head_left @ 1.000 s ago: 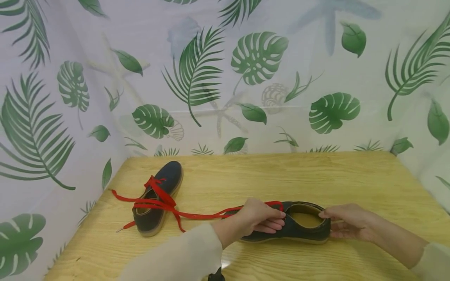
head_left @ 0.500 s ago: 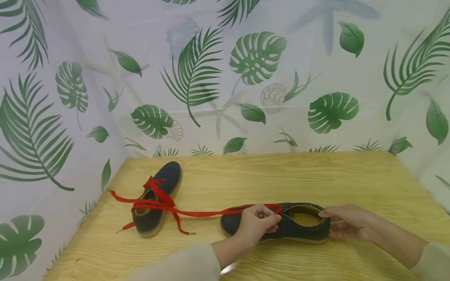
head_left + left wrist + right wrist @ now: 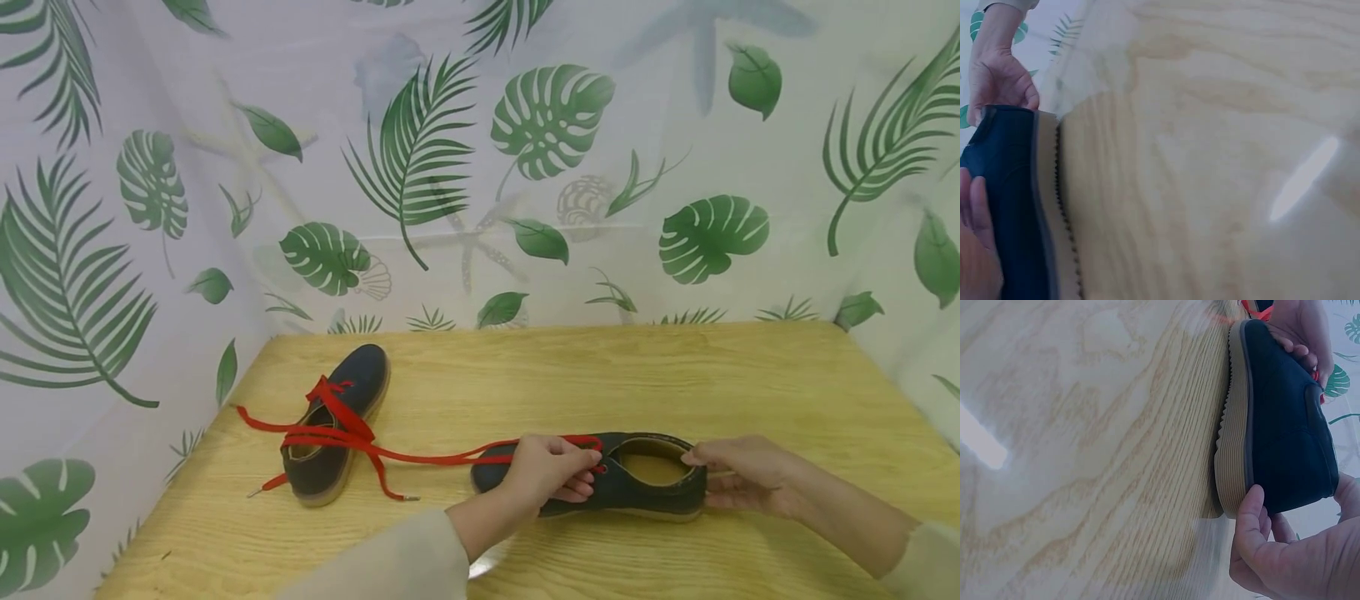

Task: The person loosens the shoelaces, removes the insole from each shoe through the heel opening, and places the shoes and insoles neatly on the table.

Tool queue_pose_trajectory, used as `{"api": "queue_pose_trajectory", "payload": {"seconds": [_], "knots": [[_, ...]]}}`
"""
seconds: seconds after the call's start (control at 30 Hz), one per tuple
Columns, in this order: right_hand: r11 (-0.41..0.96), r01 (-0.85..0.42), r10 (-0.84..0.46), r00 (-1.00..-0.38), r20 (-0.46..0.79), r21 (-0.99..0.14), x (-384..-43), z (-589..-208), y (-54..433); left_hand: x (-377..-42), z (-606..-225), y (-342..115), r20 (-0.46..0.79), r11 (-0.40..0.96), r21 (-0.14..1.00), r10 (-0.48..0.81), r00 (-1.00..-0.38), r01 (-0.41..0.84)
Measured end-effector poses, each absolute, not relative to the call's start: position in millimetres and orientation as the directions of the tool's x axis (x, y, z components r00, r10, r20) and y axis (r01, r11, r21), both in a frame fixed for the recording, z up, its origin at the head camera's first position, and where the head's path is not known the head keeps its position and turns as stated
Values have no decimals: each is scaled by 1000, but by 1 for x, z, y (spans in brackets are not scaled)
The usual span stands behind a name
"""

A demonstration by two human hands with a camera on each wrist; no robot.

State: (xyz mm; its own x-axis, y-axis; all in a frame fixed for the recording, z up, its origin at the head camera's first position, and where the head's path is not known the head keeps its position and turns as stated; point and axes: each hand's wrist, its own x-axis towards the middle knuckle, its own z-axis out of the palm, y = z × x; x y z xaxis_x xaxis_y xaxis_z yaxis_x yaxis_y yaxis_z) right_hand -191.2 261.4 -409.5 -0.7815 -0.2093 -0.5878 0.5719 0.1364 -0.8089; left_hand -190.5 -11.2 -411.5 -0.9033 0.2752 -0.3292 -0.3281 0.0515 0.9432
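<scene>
A dark navy shoe (image 3: 637, 498) lies sole down, toe to the left, in the head view. My right hand (image 3: 750, 475) grips its heel, thumb at the collar; the right wrist view shows fingers (image 3: 1250, 515) against the heel by the pale ridged sole. Over the eyelets, my left hand (image 3: 536, 479) pinches the red shoelace (image 3: 427, 459) between thumb and index finger. A bit of red shows at an eyelet close to those fingertips. The lace's long strands run left across the toe. Part of the shoe's front is hidden behind my left hand.
A matching navy shoe (image 3: 363, 375) stands at the left, toe pointing away, with red laces draped over its opening. One lace end with a metal tip (image 3: 409, 498) lies on the wooden table (image 3: 600, 375). A leaf-patterned cloth (image 3: 450, 167) encloses the back and sides.
My left hand's fingers shifted at the eyelets, and red lace now shows at an eyelet near them. The strands lifted slightly over the toe. My right hand stayed at the heel.
</scene>
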Motion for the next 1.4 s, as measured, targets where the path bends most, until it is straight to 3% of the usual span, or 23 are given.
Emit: {"api": "queue_pose_trajectory", "payload": {"seconds": [0.3, 0.53, 0.67, 0.9, 1.07, 1.27, 1.4], "knots": [[124, 580, -220, -775, -593, -805, -191, -407, 262, -184, -418, -18, -215, -109, 959, 313, -925, -260], [138, 569, -210, -783, -586, -810, -190, -407, 262, -191, -413, -16, -293, -4, 950, 339, -894, -313], [144, 566, -209, -785, -584, -812, -191, -409, 263, -190, -413, -14, -280, 46, 958, 349, -894, -282], [154, 557, -222, -785, -578, -816, -191, -411, 263, -179, -418, -15, -151, -127, 975, 208, -966, -180], [143, 553, -227, -789, -571, -821, -191, -411, 262, -174, -417, -15, -126, -211, 965, 151, -981, -156], [144, 553, -233, -787, -571, -821, -190, -411, 263, -168, -419, -14, -95, -257, 956, 181, -979, -140], [141, 557, -230, -786, -574, -818, -189, -410, 265, -167, -418, -13, -47, -218, 973, 154, -987, -80]]}}
